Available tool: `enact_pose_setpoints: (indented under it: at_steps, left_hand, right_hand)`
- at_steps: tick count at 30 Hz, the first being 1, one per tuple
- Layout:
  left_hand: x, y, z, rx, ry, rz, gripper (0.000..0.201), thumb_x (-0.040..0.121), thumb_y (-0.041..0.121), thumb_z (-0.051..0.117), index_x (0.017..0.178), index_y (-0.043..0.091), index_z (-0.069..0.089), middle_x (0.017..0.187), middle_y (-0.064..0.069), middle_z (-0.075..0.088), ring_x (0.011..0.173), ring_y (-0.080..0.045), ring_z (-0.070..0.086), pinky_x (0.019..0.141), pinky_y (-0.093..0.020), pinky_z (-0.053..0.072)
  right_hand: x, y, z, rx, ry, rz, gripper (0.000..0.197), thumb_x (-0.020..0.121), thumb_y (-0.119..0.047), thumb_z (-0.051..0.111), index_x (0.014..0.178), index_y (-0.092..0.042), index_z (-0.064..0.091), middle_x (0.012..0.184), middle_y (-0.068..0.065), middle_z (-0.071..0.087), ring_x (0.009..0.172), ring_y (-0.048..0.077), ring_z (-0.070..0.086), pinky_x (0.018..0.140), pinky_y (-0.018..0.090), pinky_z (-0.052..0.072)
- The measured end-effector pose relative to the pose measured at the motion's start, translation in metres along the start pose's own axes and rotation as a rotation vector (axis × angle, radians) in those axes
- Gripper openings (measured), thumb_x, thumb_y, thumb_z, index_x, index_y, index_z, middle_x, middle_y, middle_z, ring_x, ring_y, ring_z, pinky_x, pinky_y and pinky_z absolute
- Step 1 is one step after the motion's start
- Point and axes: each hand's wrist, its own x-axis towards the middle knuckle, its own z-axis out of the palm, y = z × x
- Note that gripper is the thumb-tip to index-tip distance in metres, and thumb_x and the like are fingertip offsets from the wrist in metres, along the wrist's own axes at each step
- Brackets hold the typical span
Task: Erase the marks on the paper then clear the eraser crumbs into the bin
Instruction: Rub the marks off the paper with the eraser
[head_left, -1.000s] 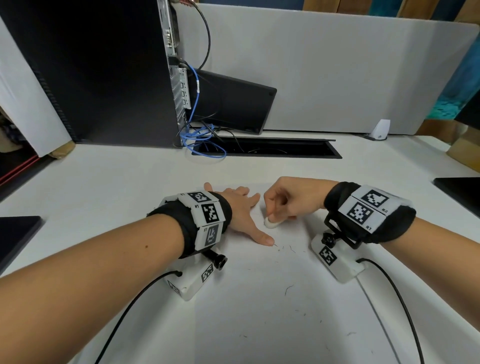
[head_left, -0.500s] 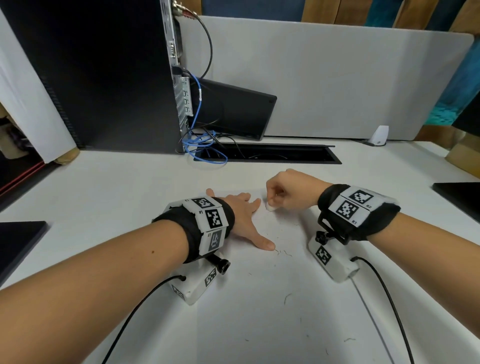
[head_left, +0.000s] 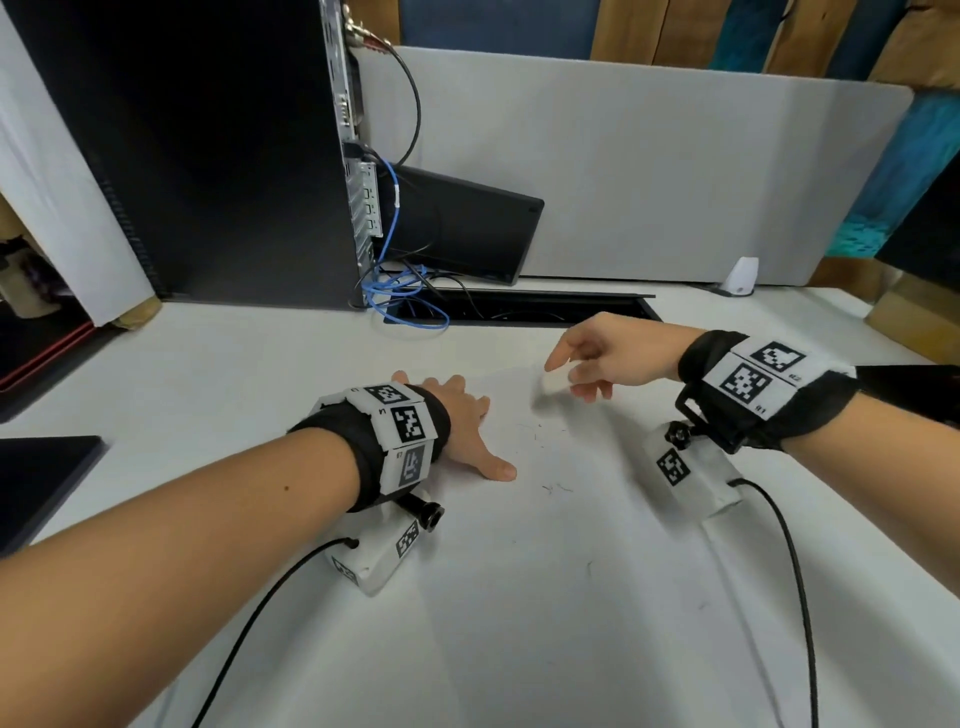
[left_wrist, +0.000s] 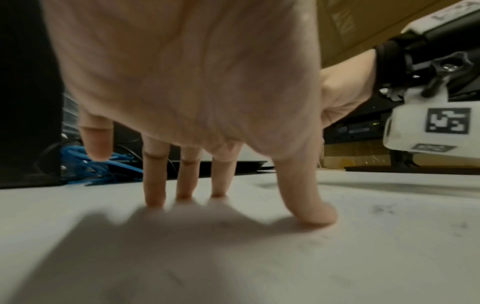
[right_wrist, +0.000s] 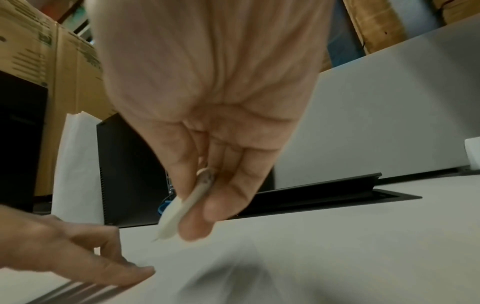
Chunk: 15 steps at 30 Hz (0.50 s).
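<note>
On the desk (head_left: 208, 374), the left hand (head_left: 462, 421) stays spread flat on the paper (head_left: 545, 571), while the right hand (head_left: 597, 358) has lifted toward 1 o'clock, pinching the white eraser (head_left: 553, 382) just above the sheet, crumbs (head_left: 556, 487) at its 6 o'clock.

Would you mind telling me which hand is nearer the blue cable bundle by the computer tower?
Left. The left hand lies flat on the paper just below the blue cable bundle; the right hand is farther right.
</note>
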Motion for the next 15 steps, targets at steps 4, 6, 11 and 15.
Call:
enact_pose_setpoints:
  at_steps: [4,6,11,15]
  left_hand:
    - [-0.013,-0.014,-0.012,-0.206,0.135,0.037,0.072,0.084,0.066,0.047,0.141,0.022,0.042,0.144,0.002,0.042,0.133,-0.019,0.038,0.105,-0.038,0.026]
    - [-0.013,-0.019,-0.016,-0.485,0.274,0.093,0.059,0.084,0.054,0.058,0.130,0.019,0.055,0.128,0.002,0.058,0.114,-0.014,0.052,0.093,-0.027,0.035]
    - [-0.009,-0.015,-0.015,-0.922,0.381,0.225,0.019,0.078,0.028,0.075,0.089,0.013,0.069,0.072,-0.002,0.064,0.058,-0.001,0.054,0.059,-0.012,0.046]
    - [-0.002,-0.020,-0.012,-0.795,0.428,0.122,0.017,0.077,0.026,0.076,0.085,0.012,0.071,0.063,0.003,0.059,0.055,-0.007,0.050,0.061,-0.020,0.046]
  right_hand:
    - [-0.003,-0.010,0.006,0.175,-0.018,-0.060,0.013,0.091,0.001,0.051,0.100,-0.009,0.052,0.074,0.012,0.064,0.062,0.017,0.063,0.059,0.015,0.054]
    - [-0.001,-0.017,0.011,0.281,-0.018,-0.083,0.013,0.091,0.000,0.054,0.092,-0.011,0.047,0.076,0.013,0.065,0.058,0.012,0.066,0.063,0.018,0.056]
    - [0.003,-0.032,0.019,0.385,-0.013,-0.104,0.019,0.089,-0.006,0.059,0.087,-0.011,0.041,0.072,0.012,0.065,0.061,0.016,0.068,0.063,0.023,0.057]
    - [0.003,-0.028,0.020,-0.130,0.054,0.032,0.025,0.089,-0.025,0.061,0.106,-0.009,0.052,0.100,0.013,0.063,0.083,0.022,0.060,0.073,0.027,0.050]
